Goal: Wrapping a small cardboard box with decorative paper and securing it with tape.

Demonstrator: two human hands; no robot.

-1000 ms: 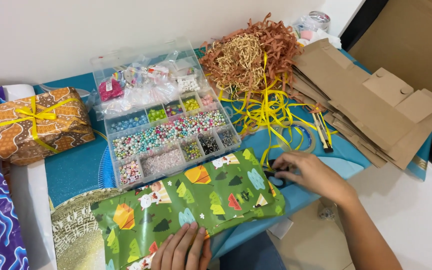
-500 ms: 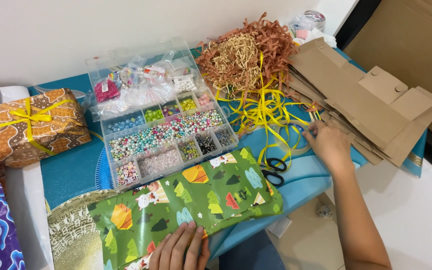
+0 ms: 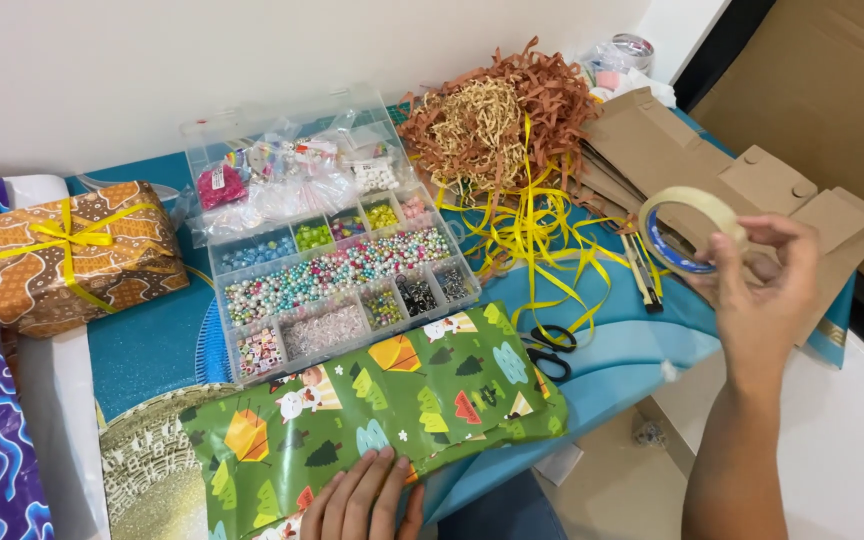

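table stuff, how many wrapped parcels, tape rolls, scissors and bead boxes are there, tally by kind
Wrapped parcels: 2, the green tree-print parcel under the left hand and the brown parcel tied with yellow ribbon
Tape rolls: 1, the pale tape roll held up in the right hand
Scissors: 1, the black-handled scissors
Bead boxes: 1, the clear plastic bead box
Total: 5

Right hand (image 3: 767,300) holds tape roll (image 3: 690,228); left hand (image 3: 362,498) presses green-wrapped parcel (image 3: 372,395).

Brown batik-wrapped box (image 3: 77,252) with yellow ribbon, far left. Green tree-print wrapped parcel (image 3: 372,405) front centre. Pink packet (image 3: 220,186), possibly labelled, in bead case lid.
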